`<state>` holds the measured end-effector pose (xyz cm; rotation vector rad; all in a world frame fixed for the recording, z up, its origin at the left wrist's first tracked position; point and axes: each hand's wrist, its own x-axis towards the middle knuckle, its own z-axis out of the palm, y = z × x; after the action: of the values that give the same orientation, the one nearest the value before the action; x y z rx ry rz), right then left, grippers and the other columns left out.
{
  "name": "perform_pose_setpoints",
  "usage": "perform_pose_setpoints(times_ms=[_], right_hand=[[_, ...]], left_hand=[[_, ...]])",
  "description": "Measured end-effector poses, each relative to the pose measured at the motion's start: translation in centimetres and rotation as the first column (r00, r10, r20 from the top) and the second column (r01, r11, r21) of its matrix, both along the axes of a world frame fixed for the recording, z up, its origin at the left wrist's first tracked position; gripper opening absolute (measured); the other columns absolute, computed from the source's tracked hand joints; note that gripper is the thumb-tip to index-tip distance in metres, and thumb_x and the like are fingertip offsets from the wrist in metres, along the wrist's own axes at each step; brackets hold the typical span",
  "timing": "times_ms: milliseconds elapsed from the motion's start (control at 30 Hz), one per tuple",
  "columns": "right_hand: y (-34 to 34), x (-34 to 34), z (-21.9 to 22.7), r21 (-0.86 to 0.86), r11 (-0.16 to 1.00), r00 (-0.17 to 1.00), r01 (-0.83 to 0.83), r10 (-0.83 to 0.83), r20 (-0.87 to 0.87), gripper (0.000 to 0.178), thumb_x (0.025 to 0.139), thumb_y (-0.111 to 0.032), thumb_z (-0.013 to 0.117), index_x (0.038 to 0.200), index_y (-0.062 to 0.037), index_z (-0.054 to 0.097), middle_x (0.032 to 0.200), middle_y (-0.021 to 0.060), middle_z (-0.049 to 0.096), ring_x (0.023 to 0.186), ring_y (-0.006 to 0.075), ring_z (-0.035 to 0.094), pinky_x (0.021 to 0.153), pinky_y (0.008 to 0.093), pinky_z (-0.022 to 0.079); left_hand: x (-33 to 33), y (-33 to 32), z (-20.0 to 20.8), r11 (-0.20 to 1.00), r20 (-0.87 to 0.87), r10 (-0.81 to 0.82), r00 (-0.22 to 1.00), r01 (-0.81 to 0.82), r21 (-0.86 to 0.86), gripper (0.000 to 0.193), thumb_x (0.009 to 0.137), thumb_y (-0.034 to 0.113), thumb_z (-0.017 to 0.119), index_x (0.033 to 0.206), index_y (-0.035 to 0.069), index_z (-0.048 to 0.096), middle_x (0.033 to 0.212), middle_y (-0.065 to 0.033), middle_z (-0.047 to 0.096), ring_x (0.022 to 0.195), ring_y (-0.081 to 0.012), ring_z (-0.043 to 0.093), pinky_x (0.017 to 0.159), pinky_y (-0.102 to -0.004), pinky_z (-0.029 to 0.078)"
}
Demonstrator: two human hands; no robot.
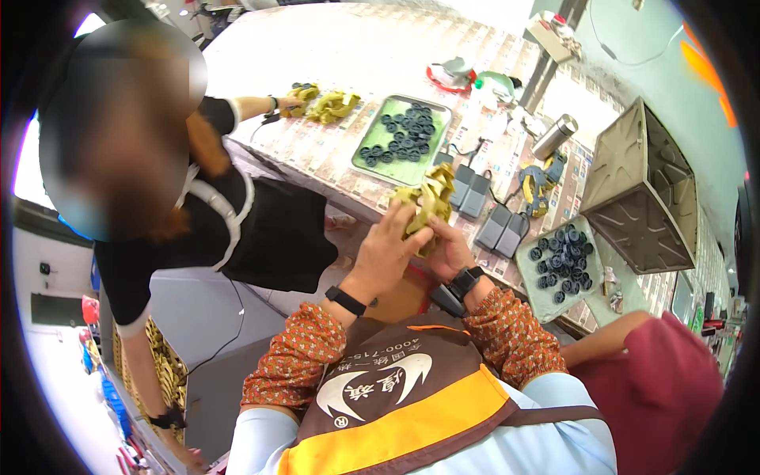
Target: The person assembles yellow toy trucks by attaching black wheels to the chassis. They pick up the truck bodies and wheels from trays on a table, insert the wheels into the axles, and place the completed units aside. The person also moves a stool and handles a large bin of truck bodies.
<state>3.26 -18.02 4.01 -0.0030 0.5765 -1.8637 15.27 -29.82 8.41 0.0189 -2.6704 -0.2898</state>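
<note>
Several joined olive-yellow plastic parts point(430, 198) are held up over the table's near edge; their exact kind cannot be made out. My left hand point(385, 249) has its fingers closed round their left side. From the right, my right hand point(451, 252) grips the lower end, its fingers partly hidden. Just beyond lies a pale green tray point(370, 127) with small black wheels on it. Dark grey power banks point(473, 194) with cables lie right of the held parts.
A second tray point(529, 297) of black wheels sits near a tipped grey crate point(625, 174). A steel flask point(556, 134) and a yellow-black piece point(538, 190) lie on the table point(317, 47). At left, a co-worker's hand point(289, 105) touches more yellow parts point(334, 107); a person's red sleeve point(665, 364) is at right.
</note>
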Motion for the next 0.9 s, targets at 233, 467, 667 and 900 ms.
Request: perform_pose_setpoints(times_ms=[233,467,667,900], right_hand=[[1.7,-12.5,-3.3,0.074,0.993,0.996,0.089,-0.089,0.0,0.042,0.095,-0.016,0.067,0.134,-0.0053,0.056,0.124,0.0065,0.066,0.112,0.0219,0.065,0.1,0.0409,0.051],[4.9,-22.1,-5.6,0.265,0.948,0.981,0.175,-0.145,-0.132,0.032,0.096,-0.012,0.064,0.126,-0.0035,0.061,0.115,0.0082,0.07,0.104,0.0214,0.068,0.091,0.0408,0.056],[11.1,-27.2,-6.3,0.424,0.848,0.91,0.319,-0.15,-0.386,0.029,0.093,-0.007,0.058,0.121,0.0004,0.06,0.103,0.0116,0.07,0.086,0.0215,0.071,0.075,0.0354,0.059],[17.2,-25.9,-6.6,0.377,0.926,0.986,0.01,0.053,-0.158,0.038,0.095,-0.021,0.06,0.124,0.0044,0.06,0.101,0.0185,0.072,0.086,0.0277,0.073,0.078,0.0364,0.059]], left_hand=[[-13.6,1.7,-2.6,0.868,0.078,0.158,0.984,-0.176,0.464,0.066,0.076,0.003,0.072,0.135,0.018,0.045,0.146,-0.0211,0.04,0.124,-0.0439,0.052,0.095,-0.0491,0.049],[-23.0,1.7,-10.3,0.339,0.249,0.096,0.964,-0.267,0.902,0.089,0.074,0.004,0.078,0.146,0.011,0.027,0.132,-0.0193,0.052,0.119,-0.0302,0.057,0.097,-0.0417,0.049],[-29.9,2.1,-13.3,0.068,0.227,0.09,0.97,-0.233,0.97,0.093,0.077,-0.001,0.08,0.148,0.008,0.021,0.126,-0.0155,0.056,0.112,-0.0215,0.059,0.096,-0.035,0.051],[-35.1,2.5,-16.2,0.683,0.291,0.237,0.927,-0.372,0.628,0.084,0.076,0.015,0.079,0.146,0.014,0.032,0.136,-0.0206,0.05,0.123,-0.0387,0.054,0.099,-0.0476,0.048]])
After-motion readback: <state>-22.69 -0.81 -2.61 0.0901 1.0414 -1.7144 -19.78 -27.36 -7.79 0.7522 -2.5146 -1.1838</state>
